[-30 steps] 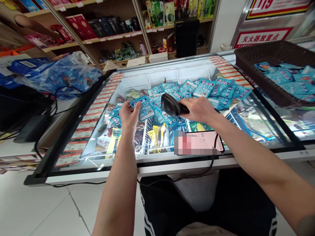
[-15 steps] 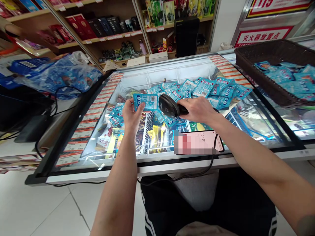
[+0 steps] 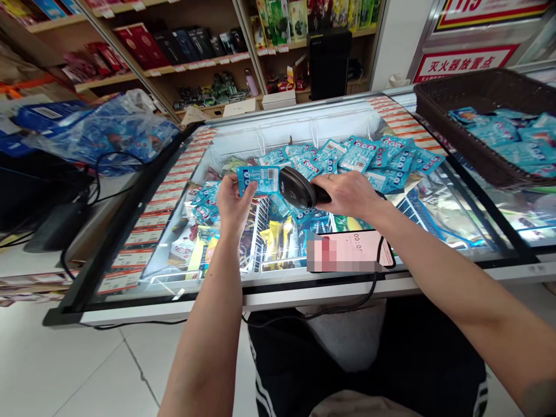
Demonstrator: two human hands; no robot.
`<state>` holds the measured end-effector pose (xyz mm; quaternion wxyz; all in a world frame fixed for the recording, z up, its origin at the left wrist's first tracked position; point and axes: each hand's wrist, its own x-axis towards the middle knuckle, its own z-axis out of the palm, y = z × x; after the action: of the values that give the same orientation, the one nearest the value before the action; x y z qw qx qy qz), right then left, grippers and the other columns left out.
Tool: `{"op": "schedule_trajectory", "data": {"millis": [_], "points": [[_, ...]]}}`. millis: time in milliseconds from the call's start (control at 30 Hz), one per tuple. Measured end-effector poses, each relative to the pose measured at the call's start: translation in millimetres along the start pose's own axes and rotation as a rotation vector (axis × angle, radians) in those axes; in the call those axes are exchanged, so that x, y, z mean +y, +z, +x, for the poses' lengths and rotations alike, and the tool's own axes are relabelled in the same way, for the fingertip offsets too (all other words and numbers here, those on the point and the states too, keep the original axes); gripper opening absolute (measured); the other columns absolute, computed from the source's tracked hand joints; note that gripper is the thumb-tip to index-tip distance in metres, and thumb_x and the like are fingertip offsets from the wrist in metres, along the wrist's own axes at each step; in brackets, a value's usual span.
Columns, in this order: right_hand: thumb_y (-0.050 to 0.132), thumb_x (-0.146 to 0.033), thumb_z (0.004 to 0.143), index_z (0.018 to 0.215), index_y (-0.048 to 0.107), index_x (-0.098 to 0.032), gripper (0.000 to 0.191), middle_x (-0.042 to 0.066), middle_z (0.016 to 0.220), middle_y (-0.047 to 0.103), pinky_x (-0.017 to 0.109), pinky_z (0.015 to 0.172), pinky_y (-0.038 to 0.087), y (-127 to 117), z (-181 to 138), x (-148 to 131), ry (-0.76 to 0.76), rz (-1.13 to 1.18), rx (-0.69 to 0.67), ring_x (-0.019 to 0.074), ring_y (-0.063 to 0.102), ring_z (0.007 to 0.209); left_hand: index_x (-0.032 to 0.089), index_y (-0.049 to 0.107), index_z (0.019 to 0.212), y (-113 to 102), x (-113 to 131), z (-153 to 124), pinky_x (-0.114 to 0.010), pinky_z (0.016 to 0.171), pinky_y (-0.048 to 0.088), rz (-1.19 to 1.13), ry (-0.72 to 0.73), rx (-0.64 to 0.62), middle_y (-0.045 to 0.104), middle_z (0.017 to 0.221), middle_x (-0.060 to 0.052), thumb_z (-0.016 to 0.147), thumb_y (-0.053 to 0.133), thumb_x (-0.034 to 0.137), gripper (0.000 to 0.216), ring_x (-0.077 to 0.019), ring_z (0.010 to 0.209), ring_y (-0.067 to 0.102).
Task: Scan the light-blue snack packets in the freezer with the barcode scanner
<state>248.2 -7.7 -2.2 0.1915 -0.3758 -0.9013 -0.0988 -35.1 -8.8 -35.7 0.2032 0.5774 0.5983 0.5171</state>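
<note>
My left hand (image 3: 232,204) is closed on a small blue packet (image 3: 258,179), held upright with its barcode side facing a black barcode scanner (image 3: 296,186). My right hand (image 3: 350,194) grips that scanner by the handle, its head nearly touching the packet. Both hands hover over a glass-topped chest freezer (image 3: 304,130). A heap of the same blue packets (image 3: 369,156) lies on the glass behind the scanner.
A phone (image 3: 350,250) lies on the glass near the front edge, the scanner's cable running down past it. A dark woven basket (image 3: 460,121) with more blue packets stands at the right. A plastic bag of blue goods (image 3: 108,130) sits left. Store shelves stand behind.
My left hand lifted one blue packet off the pile and turned it upright in front of the scanner. The scanner has edged closer to the packet.
</note>
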Motion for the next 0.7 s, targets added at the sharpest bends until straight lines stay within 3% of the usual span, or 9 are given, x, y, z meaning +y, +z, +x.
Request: {"op": "schedule_trajectory", "data": {"millis": [400,700], "points": [[0.048,-0.043,0.088,0.112,0.062,-0.018,0.037,0.008,0.100,0.073,0.031,0.057,0.026,-1.7,0.7,-1.0,0.010,-0.003,-0.035,0.0221,0.065,0.079,0.022,0.044,0.103,2.4,1.0,-1.7,-0.027,0.053,0.054,-0.013,-0.015,-0.049,0.066,0.093,-0.006,0.076,0.059,0.066,0.054,-0.0228,0.078,0.072],[0.050,-0.041,0.087,0.110,0.062,-0.017,0.035,0.008,0.097,0.073,0.031,0.056,0.024,-1.8,0.0,-1.0,-0.001,-0.002,-0.020,0.0210,0.065,0.077,0.023,0.047,0.104,4.4,3.7,-4.1,-0.032,0.056,0.057,-0.028,-0.013,-0.056,0.067,0.091,-0.005,0.077,0.061,0.057,0.045,-0.0233,0.078,0.073]]}}
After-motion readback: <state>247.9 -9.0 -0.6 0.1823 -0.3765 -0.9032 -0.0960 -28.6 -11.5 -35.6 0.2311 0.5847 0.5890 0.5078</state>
